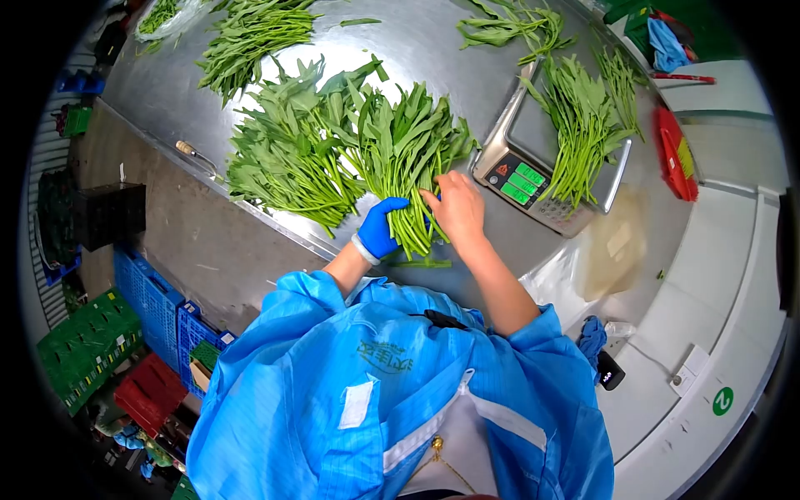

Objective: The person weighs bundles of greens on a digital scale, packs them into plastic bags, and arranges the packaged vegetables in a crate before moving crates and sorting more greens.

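My left hand (379, 229), in a blue glove, is closed around the stems of a bunch of leafy greens (404, 142) near the table's front edge. My bare right hand (456, 204) is at the right side of the same stems, its fingers bent against them; whether it grips any stem is hard to make out. A large pile of greens (287, 150) lies just left of the held bunch. To the right stands a digital scale (533, 187) with lit green displays, and another bunch of greens (581, 125) rests on its pan.
More greens lie at the back left (250, 42) and back right (521, 29) of the metal table (400, 50). A wooden-handled tool (196, 157) is at the left edge. Clear plastic bags (612, 246) lie right, near a red object (675, 154). Crates (146, 287) stand on the floor.
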